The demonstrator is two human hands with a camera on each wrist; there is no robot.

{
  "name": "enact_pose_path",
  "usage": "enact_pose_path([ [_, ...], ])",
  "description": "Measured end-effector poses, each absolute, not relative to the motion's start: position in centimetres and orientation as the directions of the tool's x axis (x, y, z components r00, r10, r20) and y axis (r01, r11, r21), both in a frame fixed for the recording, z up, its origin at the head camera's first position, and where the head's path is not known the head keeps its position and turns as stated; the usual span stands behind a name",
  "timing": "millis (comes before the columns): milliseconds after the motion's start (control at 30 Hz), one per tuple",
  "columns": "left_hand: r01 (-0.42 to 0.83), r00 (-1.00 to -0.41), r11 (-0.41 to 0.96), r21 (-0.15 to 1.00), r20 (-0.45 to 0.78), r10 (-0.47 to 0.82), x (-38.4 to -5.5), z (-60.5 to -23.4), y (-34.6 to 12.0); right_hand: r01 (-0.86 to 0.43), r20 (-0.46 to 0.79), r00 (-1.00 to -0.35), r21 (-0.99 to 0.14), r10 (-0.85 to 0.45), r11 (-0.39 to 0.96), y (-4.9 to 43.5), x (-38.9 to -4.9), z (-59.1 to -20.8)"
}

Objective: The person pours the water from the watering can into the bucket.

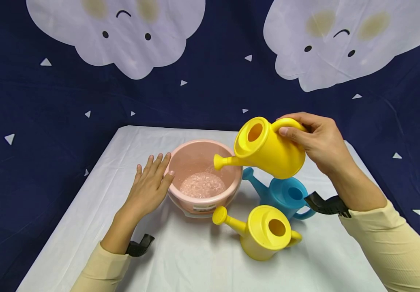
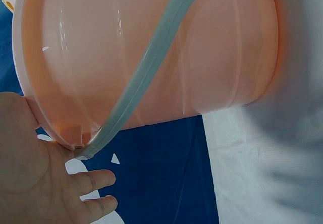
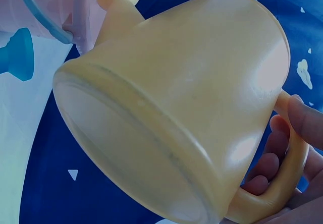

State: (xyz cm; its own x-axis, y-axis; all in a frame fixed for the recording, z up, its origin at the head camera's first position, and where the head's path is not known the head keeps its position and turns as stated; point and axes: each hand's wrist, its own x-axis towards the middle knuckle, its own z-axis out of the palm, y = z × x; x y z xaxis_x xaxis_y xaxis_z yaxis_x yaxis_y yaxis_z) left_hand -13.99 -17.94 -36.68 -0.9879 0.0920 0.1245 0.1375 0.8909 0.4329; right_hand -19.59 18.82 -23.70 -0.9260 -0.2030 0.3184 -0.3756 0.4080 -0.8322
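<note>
My right hand (image 1: 321,140) grips the handle of a yellow watering can (image 1: 281,156), fingers curled through it in the right wrist view. The can (image 3: 186,93) is tilted, its spout over a pink bucket (image 1: 232,190). Fine streams run from the spout into rippling, bubbly water (image 1: 202,185) in the bucket. On the bucket's left rim rest the straight, spread fingers of my left hand (image 1: 151,184). Seen from the left wrist, a grey bail handle (image 2: 146,67) hangs along the bucket's side.
A second yellow watering can (image 1: 264,233) stands in front, its spout toward the bucket. Behind it is a blue watering can (image 1: 286,194), below the raised one. All stand on a white-covered table (image 1: 181,259). A dark blue cloth (image 1: 213,101) with clouds hangs behind.
</note>
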Motion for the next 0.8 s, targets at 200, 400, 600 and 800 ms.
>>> enact_pose_path([
  [200, 0.136, -0.988, 0.889, 0.438, 0.123, 0.091, -13.99, -36.71, -17.93, -0.376, 0.319, -0.926, -0.828, -0.202, 0.415, 18.77, -19.56, -23.61],
  [400, 0.138, -0.988, 0.889, 0.438, 0.128, 0.090, -14.00, -36.73, -17.92, -0.371, 0.315, -0.928, -0.829, -0.199, 0.419, 18.73, -19.49, -23.44],
  [600, 0.134, -0.988, 0.888, 0.440, 0.125, 0.088, -14.01, -36.71, -17.93, -0.377, 0.319, -0.925, -0.829, -0.204, 0.414, 18.70, -19.49, -23.31],
  [800, 0.130, -0.989, 0.888, 0.442, 0.117, 0.087, -13.98, -36.67, -17.96, -0.380, 0.321, -0.924, -0.823, -0.206, 0.422, 18.63, -19.41, -23.20],
])
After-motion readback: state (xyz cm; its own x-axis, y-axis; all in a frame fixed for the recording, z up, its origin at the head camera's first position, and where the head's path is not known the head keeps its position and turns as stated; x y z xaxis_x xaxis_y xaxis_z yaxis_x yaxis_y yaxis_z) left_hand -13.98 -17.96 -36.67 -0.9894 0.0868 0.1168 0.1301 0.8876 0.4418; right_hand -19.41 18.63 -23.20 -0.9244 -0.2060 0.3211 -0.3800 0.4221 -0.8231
